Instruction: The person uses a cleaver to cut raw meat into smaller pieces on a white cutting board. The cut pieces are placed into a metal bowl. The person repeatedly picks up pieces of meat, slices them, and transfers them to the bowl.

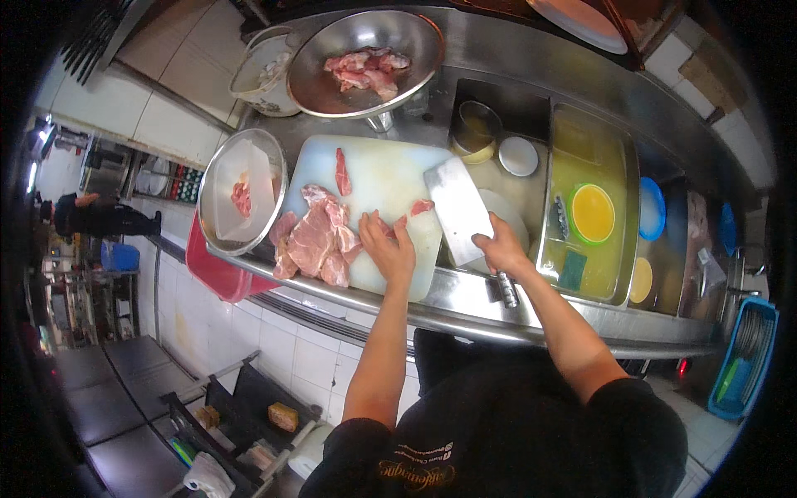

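Observation:
My right hand grips a broad-bladed cleaver, its blade over the right edge of a white cutting board. My left hand rests on the board, its fingers around a small piece of raw meat that they partly cover. Just left of that hand lies a large cut of raw meat, reaching past the board's left edge. A thin strip of meat is farther back on the board. Another small piece sits between my left hand and the blade.
Behind the board, a steel bowl holds meat pieces. To the left, a metal bowl contains a translucent sheet and meat scraps, above a red tub. On the right is a basin of yellowish water with a bowl and scouring pad. A person stands far left.

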Available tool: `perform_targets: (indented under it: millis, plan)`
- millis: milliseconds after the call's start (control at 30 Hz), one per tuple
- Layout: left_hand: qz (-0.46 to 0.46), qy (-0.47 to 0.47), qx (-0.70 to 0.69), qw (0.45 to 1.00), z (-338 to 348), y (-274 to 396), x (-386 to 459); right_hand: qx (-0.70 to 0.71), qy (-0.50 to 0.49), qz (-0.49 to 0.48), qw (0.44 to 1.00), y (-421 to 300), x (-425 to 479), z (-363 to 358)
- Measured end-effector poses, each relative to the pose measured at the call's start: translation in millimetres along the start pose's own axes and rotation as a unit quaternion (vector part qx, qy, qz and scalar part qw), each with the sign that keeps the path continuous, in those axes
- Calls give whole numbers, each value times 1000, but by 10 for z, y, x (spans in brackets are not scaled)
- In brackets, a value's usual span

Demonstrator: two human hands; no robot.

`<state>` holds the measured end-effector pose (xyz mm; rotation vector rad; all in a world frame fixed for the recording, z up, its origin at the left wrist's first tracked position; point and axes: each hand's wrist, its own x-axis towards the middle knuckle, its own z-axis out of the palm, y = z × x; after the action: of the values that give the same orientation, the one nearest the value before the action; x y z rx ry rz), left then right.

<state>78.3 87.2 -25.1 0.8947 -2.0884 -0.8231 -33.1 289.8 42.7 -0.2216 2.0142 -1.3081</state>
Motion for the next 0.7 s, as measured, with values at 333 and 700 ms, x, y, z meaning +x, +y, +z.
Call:
perform_targets:
  millis: [333,700]
  plan:
    - [-105,117,-173,972,87,144,62,-185,-134,-142,963,-404,-261,633]
    - [93,270,81,955,-2380,-411,2735,-106,-174,-340,918,-1616,-549,783]
